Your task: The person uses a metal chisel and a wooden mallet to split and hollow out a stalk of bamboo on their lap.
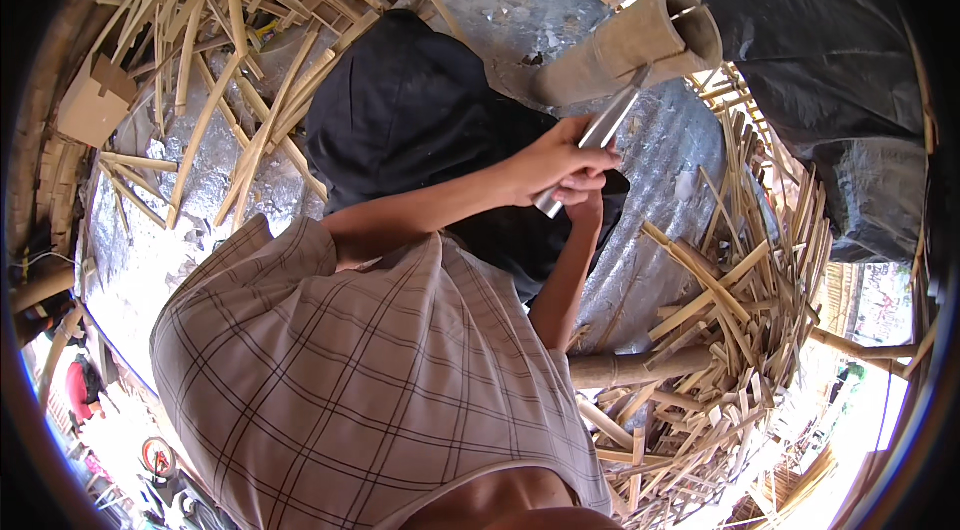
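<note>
A long flat metal blade, like a knife (pixel 612 117), slants up and to the right in front of me. My left hand (pixel 543 163) reaches across and is closed around its lower part. My right hand (pixel 586 202) comes up from below and meets the left one, its fingers curled at the same tool; the overlap hides part of this grip. Just past the blade's upper end lies a thick bamboo tube (pixel 610 45), with a split at its open end. The blade tip overlaps the tube in view; whether it touches cannot be told. Dark cloth (pixel 400 120) covers my lap.
Split bamboo strips (pixel 250 120) lie scattered at the far left, beside a cardboard box (pixel 97 102). More offcuts (pixel 740 360) are heaped at the right, near a bamboo pole (pixel 640 367). A grey sheet (pixel 655 180) lies beneath. Black plastic sheeting (pixel 820 50) hangs at the upper right.
</note>
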Available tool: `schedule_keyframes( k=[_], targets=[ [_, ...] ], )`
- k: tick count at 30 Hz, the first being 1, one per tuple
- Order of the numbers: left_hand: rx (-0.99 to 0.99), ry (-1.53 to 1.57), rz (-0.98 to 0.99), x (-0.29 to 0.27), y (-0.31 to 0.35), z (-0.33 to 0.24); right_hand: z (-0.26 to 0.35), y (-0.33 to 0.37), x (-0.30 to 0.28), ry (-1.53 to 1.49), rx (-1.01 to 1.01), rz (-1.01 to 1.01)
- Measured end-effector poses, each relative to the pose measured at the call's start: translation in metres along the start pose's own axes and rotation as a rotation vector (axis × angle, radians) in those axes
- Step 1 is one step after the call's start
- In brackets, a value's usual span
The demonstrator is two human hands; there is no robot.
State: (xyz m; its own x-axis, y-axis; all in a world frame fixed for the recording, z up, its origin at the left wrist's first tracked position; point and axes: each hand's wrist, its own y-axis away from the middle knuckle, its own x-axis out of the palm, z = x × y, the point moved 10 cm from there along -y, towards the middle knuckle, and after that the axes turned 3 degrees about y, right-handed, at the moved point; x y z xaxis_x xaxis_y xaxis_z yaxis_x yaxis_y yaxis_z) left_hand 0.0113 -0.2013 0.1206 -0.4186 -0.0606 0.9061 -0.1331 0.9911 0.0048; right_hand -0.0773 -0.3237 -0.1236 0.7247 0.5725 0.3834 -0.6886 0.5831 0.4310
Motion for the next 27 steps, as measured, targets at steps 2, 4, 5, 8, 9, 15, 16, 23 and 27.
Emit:
schedule_keyframes(
  k=[2, 4, 5, 8, 9, 15, 16, 23, 27],
  targets=[
    [-0.002, -0.011, -0.008, 0.000, 0.000, -0.030, -0.021, -0.003, -0.002, -0.190, 0.280, -0.003],
    [0.027, 0.004, -0.002, -0.007, 0.001, -0.054, -0.028, 0.002, 0.014, -0.334, 0.373, 0.034],
    [0.047, 0.016, 0.048, -0.007, -0.001, -0.065, -0.030, 0.000, 0.014, -0.365, 0.407, 0.037],
    [0.074, 0.054, 0.097, -0.013, -0.011, -0.086, -0.032, 0.000, 0.008, -0.361, 0.410, 0.020],
    [0.074, 0.074, 0.104, -0.014, -0.013, -0.091, -0.034, -0.001, 0.010, -0.372, 0.416, 0.028],
    [0.118, 0.146, 0.141, -0.017, -0.014, -0.112, -0.033, -0.004, 0.009, -0.408, 0.433, 0.031],
    [0.116, 0.131, 0.120, -0.018, -0.013, -0.111, -0.034, -0.003, 0.008, -0.408, 0.435, 0.024],
    [0.045, 0.000, 0.055, -0.026, -0.007, -0.103, -0.037, -0.001, 0.005, -0.380, 0.469, 0.000],
    [0.012, 0.025, 0.029, -0.028, -0.008, -0.090, -0.032, 0.003, 0.008, -0.353, 0.483, -0.030]
  ],
)
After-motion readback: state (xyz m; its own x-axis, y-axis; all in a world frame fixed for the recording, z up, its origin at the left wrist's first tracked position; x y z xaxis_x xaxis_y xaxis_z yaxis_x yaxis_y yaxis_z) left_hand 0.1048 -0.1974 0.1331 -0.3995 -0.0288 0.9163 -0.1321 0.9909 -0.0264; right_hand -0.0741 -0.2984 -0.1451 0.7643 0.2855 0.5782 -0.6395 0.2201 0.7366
